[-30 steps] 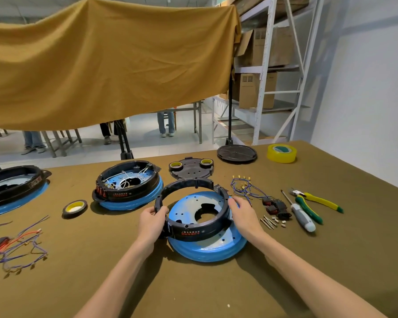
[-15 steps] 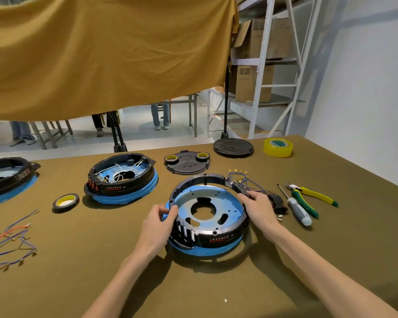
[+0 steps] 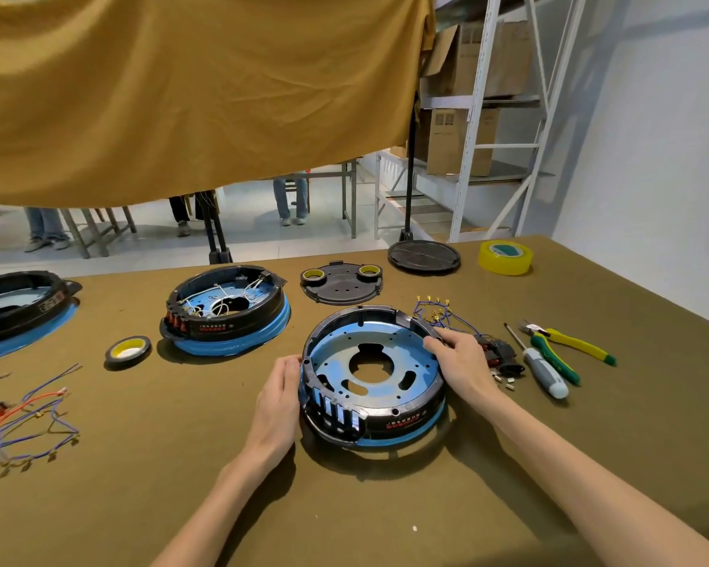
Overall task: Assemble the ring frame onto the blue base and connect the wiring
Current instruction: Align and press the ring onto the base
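Observation:
The black ring frame (image 3: 385,423) sits around the blue base (image 3: 344,362) in the middle of the table, with the base's blue rim showing below it at the front. My left hand (image 3: 279,399) grips the ring's left side. My right hand (image 3: 461,358) holds its right rim, fingers curled over the edge. A blue wire harness (image 3: 434,311) with brass terminals and black connectors (image 3: 500,351) lies just right of the ring, behind my right hand.
A wired ring-and-base unit (image 3: 226,313) stands at left, another (image 3: 17,308) at the far left edge. Tape rolls (image 3: 127,349), a black cover plate (image 3: 340,282), a round stand foot (image 3: 423,255), yellow tape (image 3: 505,257), a screwdriver (image 3: 543,368), pliers (image 3: 569,341) and loose wires (image 3: 25,415) lie around.
The ring frame, held tilted above the blue base a second ago, now sits down around it. Both hands stayed on its sides; my right hand slid toward the back right rim.

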`<state>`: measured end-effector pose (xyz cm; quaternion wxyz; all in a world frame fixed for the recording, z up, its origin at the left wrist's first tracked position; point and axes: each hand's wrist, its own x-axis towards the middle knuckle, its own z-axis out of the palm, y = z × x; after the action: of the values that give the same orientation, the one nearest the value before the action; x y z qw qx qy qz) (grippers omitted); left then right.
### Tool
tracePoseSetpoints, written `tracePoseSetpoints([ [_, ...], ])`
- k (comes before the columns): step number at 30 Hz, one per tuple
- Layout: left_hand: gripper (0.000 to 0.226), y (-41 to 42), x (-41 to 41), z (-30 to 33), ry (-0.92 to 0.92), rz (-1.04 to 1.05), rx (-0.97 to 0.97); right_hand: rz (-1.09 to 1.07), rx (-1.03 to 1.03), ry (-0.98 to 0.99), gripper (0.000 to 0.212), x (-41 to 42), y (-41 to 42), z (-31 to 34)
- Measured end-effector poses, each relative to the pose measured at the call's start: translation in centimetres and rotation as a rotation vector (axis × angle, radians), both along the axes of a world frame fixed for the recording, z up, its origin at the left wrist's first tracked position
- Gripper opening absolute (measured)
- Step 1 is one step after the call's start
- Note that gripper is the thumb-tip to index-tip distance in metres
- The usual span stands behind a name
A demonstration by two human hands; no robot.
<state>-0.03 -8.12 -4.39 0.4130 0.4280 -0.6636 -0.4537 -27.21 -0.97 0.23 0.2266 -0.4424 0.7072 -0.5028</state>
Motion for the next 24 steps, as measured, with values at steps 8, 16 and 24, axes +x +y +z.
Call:
tracePoseSetpoints([
  [8,0.068,-0.2,-0.3,-0.3,-0.115,0.024,0.014,-0.02,-0.121,0.088,0.017,-1.3,0.3,0.3],
  [16,0.06,-0.1,-0.2,-0.4,-0.144,0.028,-0.031,0.026,-0.127,-0.136,0.035,-2.6,1.6,0.5],
  [24,0.02,-0.3,-0.1,-0.6,-0.169,0.148,-0.081,-0.169,-0.171,-0.248,0.02,-3.8,1.8,-0.1],
])
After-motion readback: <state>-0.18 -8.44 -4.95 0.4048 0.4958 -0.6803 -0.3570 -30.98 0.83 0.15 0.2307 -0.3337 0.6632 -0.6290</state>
